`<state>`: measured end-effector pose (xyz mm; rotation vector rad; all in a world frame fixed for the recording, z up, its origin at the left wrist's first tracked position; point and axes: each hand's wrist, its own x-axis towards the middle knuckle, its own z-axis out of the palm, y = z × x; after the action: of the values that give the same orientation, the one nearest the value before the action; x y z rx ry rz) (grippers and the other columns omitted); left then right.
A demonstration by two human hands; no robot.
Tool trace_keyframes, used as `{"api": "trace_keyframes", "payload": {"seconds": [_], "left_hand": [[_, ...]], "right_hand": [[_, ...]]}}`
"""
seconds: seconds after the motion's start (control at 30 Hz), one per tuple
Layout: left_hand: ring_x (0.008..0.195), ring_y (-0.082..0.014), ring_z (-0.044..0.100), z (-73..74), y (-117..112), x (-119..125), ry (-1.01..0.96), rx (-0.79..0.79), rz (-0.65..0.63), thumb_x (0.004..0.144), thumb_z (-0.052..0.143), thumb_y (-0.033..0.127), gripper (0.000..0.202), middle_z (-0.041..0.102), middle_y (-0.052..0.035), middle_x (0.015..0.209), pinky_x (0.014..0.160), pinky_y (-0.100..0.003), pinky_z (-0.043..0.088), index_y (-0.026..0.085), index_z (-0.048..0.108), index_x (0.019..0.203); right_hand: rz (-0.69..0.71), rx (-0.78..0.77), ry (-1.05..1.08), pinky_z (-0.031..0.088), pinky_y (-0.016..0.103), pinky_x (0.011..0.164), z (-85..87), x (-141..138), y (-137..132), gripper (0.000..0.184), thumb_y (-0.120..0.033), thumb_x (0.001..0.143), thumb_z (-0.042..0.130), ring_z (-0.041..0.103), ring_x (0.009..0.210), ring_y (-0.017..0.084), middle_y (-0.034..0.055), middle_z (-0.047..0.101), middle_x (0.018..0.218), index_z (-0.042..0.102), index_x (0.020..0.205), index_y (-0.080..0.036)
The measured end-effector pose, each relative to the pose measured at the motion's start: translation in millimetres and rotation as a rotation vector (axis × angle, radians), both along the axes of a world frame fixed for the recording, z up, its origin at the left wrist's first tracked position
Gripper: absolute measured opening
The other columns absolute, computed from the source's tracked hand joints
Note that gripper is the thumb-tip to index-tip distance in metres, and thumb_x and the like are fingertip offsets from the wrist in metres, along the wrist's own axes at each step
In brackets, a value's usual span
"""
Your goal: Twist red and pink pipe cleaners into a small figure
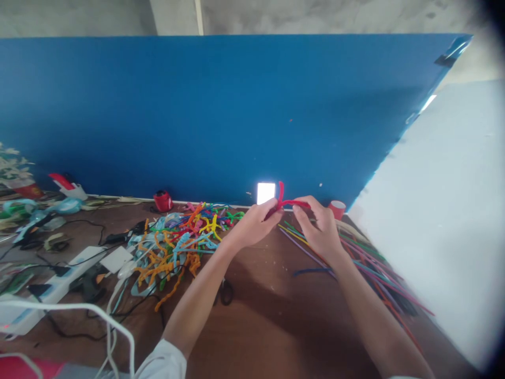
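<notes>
Both arms (207,289) forward, left hand (254,223), right hand (322,230) in pinch on red pipe cleaner (281,190)

Two hands (258,223) (323,229) — one potted plant (16,171)

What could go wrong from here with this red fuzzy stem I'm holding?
The red fuzzy stem might bend askew or slip, since the left hand and right hand hold it up off the table. The left forearm could nudge the dark-handled scissors close by. The right forearm might scatter the loose coloured stems lying around it.
</notes>
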<state>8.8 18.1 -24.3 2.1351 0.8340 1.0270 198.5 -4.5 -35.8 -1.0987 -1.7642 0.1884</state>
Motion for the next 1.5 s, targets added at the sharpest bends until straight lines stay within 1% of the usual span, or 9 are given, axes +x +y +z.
{"api": "trace_keyframes", "payload": {"seconds": [0.17, 0.33, 0.47, 0.53, 0.77, 0.97, 1.17, 1.33, 1.5], "left_hand": [[0.06, -0.01, 0.049, -0.2, 1, -1, -0.052, -0.044, 0.016, 0.098, 0.046, 0.042, 0.025, 0.055, 0.0014, 0.071, 0.057, -0.024, 0.036, 0.018, 0.054, 0.094], [0.062, -0.01, 0.049, -1.3, 3, 0, -0.104, -0.099, -0.004, 0.096, 0.048, 0.05, 0.033, 0.055, 0.0005, 0.071, 0.057, -0.023, 0.039, 0.017, 0.054, 0.092], [0.057, -0.008, 0.044, 0.6, 2, 1, -0.174, -0.16, -0.038, 0.098, 0.04, 0.049, 0.036, 0.052, 0.0012, 0.07, 0.052, -0.022, 0.035, 0.017, 0.052, 0.086], [0.055, -0.0072, 0.042, 1.4, 1, 1, -0.202, -0.16, -0.035, 0.098, 0.04, 0.047, 0.035, 0.051, 0.0019, 0.069, 0.051, -0.022, 0.034, 0.018, 0.05, 0.083], [0.053, -0.007, 0.037, -1.3, 7, -1, -0.282, -0.1, 0.059, 0.096, 0.048, 0.041, 0.028, 0.044, 0.0046, 0.062, 0.052, -0.023, 0.031, 0.018, 0.047, 0.08], [0.053, -0.0069, 0.037, -0.1, 7, -3, -0.285, -0.076, 0.029, 0.096, 0.048, 0.04, 0.03, 0.044, 0.0042, 0.063, 0.052, -0.024, 0.029, 0.018, 0.047, 0.077], [0.053, -0.007, 0.038, 1.2, 5, -3, -0.289, -0.096, 0.027, 0.096, 0.047, 0.041, 0.029, 0.045, 0.004, 0.064, 0.053, -0.024, 0.03, 0.018, 0.048, 0.079], [0.053, -0.0072, 0.038, 1.2, 6, -4, -0.305, -0.099, 0.034, 0.096, 0.048, 0.041, 0.029, 0.044, 0.0041, 0.062, 0.052, -0.024, 0.03, 0.018, 0.047, 0.078], [0.051, -0.007, 0.037, -0.3, 8, -5, -0.346, -0.126, 0.047, 0.096, 0.049, 0.044, 0.03, 0.042, 0.0045, 0.062, 0.051, -0.024, 0.029, 0.019, 0.045, 0.078]], "right_hand": [[-0.007, 0.031, 0.051, 0.039, 0.026, 0.051, 1.4, 4, -2, 0.021, -0.039, 0.096, 0.051, 0.054, 0.052, 0.013, -0.0018, 0.061, 0.062, 0.062, 0.099, -0.022], [-0.004, 0.025, 0.043, 0.039, 0.026, 0.05, 1.2, 5, -2, 0.023, -0.04, 0.096, 0.051, 0.056, 0.053, 0.013, -0.0011, 0.062, 0.063, 0.062, 0.099, -0.021], [-0.02, 0.023, 0.037, 0.04, 0.027, 0.051, 1.5, 7, -2, 0.023, -0.041, 0.096, 0.051, 0.057, 0.054, 0.014, -0.0005, 0.063, 0.063, 0.063, 0.1, -0.021], [-0.021, 0.026, 0.054, 0.041, 0.027, 0.051, 2.0, 7, -2, 0.023, -0.041, 0.095, 0.052, 0.058, 0.054, 0.014, -0.0003, 0.063, 0.064, 0.063, 0.1, -0.021], [-0.012, 0.085, 0.177, 0.043, 0.028, 0.053, 1.1, 6, -1, 0.021, -0.037, 0.094, 0.054, 0.056, 0.055, 0.014, -0.001, 0.061, 0.067, 0.06, 0.108, -0.022], [-0.034, 0.018, 0.155, 0.045, 0.026, 0.056, -1.1, 5, 6, 0.022, -0.04, 0.096, 0.052, 0.057, 0.059, 0.013, 0.0009, 0.064, 0.075, 0.061, 0.105, -0.022], [-0.026, 0.01, 0.138, 0.044, 0.027, 0.056, -1.4, 7, 9, 0.026, -0.044, 0.095, 0.051, 0.057, 0.058, 0.014, 0.0012, 0.064, 0.071, 0.062, 0.091, -0.021], [0.012, -0.053, 0.132, 0.043, 0.025, 0.056, 0.2, 10, 11, 0.03, -0.047, 0.096, 0.05, 0.055, 0.058, 0.012, 0.0009, 0.063, 0.071, 0.06, 0.086, -0.02], [0.083, -0.133, 0.169, 0.042, 0.024, 0.056, 3.1, 9, 10, 0.028, -0.046, 0.095, 0.054, 0.056, 0.061, 0.012, 0.0007, 0.063, 0.072, 0.06, 0.087, -0.02]]}}
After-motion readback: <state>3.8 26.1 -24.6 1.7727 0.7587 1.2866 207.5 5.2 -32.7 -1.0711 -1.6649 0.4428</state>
